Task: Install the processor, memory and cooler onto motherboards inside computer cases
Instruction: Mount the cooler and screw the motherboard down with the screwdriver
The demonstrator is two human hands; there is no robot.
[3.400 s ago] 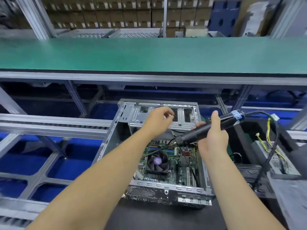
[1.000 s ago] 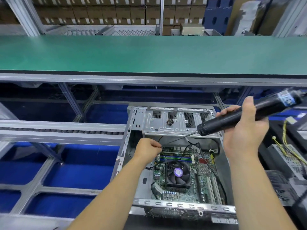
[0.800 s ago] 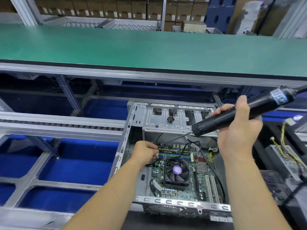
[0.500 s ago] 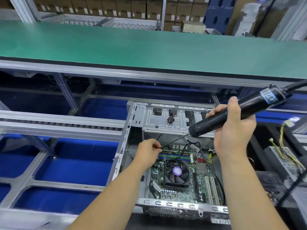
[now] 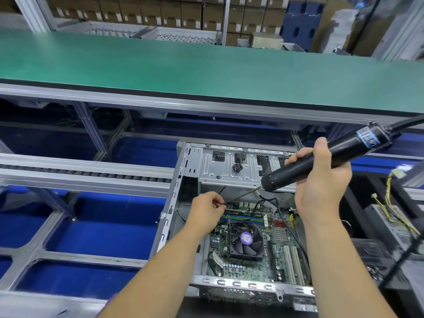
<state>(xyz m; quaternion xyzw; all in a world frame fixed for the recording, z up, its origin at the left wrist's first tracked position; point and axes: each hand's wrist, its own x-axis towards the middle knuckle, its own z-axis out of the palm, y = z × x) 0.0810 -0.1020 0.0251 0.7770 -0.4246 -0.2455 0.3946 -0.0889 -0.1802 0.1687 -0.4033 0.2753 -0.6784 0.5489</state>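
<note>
Black electric screwdriver [image 5: 325, 161] dropped toward open grey steel case [image 5: 174, 198]; right hand [image 5: 321, 182] wraps barrel, left hand [image 5: 207, 211] pinches thin stiff bit tip. Motherboard fragile.

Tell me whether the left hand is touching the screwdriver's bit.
Touching. The head view shows the left hand with its fingertips pinched at the tip of the thin bit of the electric screwdriver, no gap visible.

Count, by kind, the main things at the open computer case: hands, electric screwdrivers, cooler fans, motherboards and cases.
hands: 2, the left hand pinching the bit tip, the right hand gripping the body
electric screwdriver: 1
cooler fan: 1
motherboard: 1
computer case: 1
Total: 6
</note>
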